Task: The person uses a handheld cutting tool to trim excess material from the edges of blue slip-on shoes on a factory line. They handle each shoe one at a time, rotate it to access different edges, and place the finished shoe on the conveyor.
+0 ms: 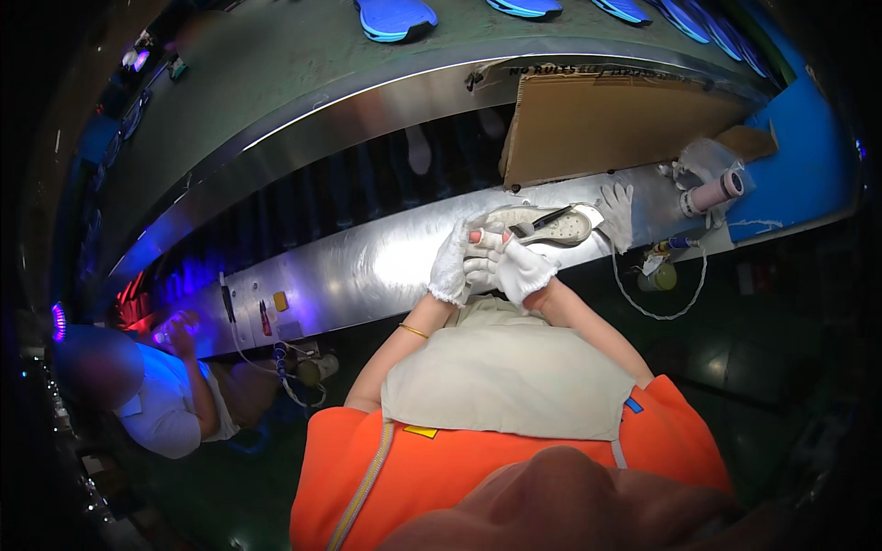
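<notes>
Both my hands wear white knit gloves with bare fingertips showing, and they meet in front of me at the metal bench's near edge. My left hand (450, 264) has its fingers curled toward the right one. My right hand (525, 268) is bent inward, its fingers against the left hand's. Whatever may be between them is too small or hidden to tell. Just beyond, a pale oval dish (577, 230) with a speckled inside lies on the bench, partly covered by my hands. A black pen-like tool (551, 218) rests across it, beside my right hand.
On the metal bench (358, 248) lie a spare white glove (617, 216), a pink roll (717, 193) and a yellow block (280, 301). A cardboard sheet (606, 129) stands behind. Blue shoe soles (395, 18) sit on the green belt (303, 83). A co-worker (170, 399) sits at left.
</notes>
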### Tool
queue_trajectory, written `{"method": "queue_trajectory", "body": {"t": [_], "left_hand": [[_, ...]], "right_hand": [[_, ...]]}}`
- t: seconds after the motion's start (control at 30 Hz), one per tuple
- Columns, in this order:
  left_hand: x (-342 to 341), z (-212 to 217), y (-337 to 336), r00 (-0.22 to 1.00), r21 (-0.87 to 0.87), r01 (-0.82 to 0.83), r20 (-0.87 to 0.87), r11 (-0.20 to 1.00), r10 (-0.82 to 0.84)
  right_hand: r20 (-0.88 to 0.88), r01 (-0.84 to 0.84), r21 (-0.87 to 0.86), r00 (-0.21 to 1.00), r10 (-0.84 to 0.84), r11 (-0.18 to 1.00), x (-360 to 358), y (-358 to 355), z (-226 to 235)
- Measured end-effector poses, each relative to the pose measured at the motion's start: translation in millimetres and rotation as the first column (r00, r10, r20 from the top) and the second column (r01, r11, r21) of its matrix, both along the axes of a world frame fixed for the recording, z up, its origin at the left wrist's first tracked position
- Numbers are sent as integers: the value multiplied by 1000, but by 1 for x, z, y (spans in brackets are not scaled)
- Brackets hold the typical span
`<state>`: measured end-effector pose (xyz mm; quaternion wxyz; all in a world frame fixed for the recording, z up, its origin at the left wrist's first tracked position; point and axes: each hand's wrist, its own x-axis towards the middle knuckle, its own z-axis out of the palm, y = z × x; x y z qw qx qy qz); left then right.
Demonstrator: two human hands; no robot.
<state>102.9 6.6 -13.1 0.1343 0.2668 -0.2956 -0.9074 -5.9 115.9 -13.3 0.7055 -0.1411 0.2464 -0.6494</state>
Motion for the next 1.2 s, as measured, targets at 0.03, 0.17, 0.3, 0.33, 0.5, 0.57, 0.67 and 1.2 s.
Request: {"method": "queue_trajectory", "body": {"t": [0.03,0.17,0.3,0.33,0.5,0.57,0.67,1.2], "left_hand": [[-4,8,7,992,-39,-123,-34,992,122],[7,-19,2,1000,-97,-2,-24,995,0],[13,-43,-1,996,-10,-84,22,996,84],[14,-39,-3,993,4,-109,39,994,109],[17,-37,-12,944,112,-302,175,947,281],[15,-38,-21,899,184,-418,220,890,377],[18,-17,-32,869,115,-463,256,879,424],[182,-4,-164,866,-108,-421,247,901,435]], "right_hand": [[-31,43,7,999,-43,999,4,-1,0],[-124,98,30,988,-94,995,13,-5,7],[-164,75,36,984,-68,997,24,-8,5],[-177,75,33,982,-68,997,27,-11,6],[-258,7,164,966,36,986,43,-18,20],[-306,-14,152,950,61,988,47,-18,22],[-597,-82,-3,799,64,997,43,-10,3],[-500,-14,-228,860,-105,974,-18,64,148]]}}
